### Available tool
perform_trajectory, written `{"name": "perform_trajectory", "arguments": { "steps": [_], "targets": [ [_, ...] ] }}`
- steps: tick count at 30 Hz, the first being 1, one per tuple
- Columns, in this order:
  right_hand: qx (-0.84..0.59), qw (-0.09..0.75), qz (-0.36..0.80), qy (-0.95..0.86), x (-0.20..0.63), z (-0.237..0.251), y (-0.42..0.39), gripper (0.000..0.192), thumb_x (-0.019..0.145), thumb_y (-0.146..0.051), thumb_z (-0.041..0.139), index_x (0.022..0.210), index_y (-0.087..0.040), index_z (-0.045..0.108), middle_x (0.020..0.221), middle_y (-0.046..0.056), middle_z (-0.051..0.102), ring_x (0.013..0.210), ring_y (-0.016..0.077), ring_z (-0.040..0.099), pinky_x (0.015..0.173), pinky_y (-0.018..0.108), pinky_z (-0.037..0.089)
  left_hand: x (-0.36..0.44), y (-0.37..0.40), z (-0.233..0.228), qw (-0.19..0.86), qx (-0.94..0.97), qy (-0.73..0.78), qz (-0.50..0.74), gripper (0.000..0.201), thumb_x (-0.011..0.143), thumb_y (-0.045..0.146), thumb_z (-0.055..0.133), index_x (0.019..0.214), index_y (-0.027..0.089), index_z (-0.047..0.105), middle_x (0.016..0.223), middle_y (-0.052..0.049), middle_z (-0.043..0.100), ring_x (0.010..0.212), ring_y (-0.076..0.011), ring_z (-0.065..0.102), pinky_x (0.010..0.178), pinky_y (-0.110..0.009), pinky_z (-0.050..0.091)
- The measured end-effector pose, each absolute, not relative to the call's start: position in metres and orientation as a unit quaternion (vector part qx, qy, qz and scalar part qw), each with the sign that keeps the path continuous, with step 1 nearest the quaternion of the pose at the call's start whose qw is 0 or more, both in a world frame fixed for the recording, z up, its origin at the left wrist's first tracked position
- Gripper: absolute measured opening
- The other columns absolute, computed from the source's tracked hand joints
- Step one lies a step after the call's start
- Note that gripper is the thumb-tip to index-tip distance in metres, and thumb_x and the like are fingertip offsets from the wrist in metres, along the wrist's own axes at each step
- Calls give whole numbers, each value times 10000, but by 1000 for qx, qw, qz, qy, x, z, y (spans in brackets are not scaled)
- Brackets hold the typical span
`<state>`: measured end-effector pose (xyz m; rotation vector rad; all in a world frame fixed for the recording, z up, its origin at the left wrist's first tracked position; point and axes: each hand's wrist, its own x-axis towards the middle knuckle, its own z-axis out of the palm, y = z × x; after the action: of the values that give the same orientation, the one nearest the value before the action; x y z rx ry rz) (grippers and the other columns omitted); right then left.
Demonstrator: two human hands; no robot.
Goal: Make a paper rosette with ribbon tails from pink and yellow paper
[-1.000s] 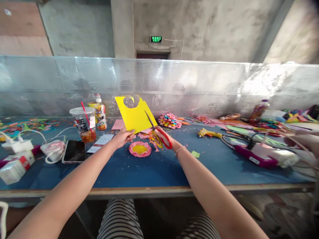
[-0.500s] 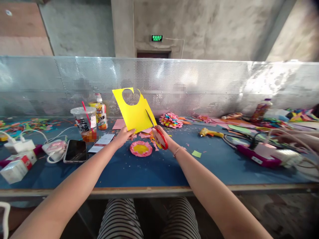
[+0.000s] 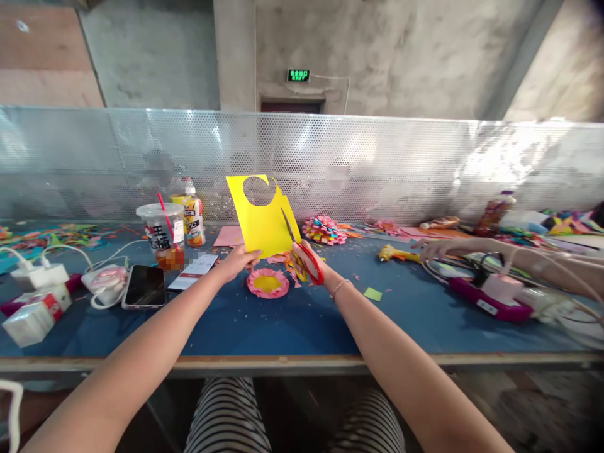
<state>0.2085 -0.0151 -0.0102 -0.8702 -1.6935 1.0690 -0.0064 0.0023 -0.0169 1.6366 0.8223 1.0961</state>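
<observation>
Yellow card [image 3: 262, 217] lower now, pinched in my left hand [image 3: 240, 259]; right hand [image 3: 314, 264] gripping scissors [image 3: 302, 255], blades reopened, cut ongoing

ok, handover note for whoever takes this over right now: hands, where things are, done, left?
Left hand: pinches the yellow card upright by its lower edge.
Right hand: grips red scissors, blades at the card's right edge.
Done: a round hole is out near the card's top; a pink and yellow paper flower lies below on the blue table.
Left: the edge cut.
</observation>
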Motion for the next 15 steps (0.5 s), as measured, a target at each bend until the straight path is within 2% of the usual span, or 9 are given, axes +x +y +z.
{"name": "perform_trajectory", "arguments": {
  "steps": [5,9,15],
  "targets": [
    [-373,471,395,-694,208,-9,-14,401,789,-539,436,1012,-225,327,520,-99,439,347,59,368,348,180,323,-5,1,-16,486,668,337,452,274,672,381,630,717,157,479,464,79,373,393,-48,308,419,-198,250],
    [-404,479,358,-692,206,-10,-14,494,802,-492,427,1175,-218,254,482,-110,429,343,63,377,349,168,325,-4,-1,-15,493,661,338,453,283,669,388,635,732,157,483,472,82,373,397,-45,298,433,-201,269],
    [-408,473,377,-684,210,-10,-12,565,797,-499,429,1252,-239,219,497,-101,417,365,67,375,358,170,322,-5,-1,-14,489,637,349,482,269,666,374,633,736,159,487,456,87,376,380,-44,304,440,-208,314]
  ]
}}
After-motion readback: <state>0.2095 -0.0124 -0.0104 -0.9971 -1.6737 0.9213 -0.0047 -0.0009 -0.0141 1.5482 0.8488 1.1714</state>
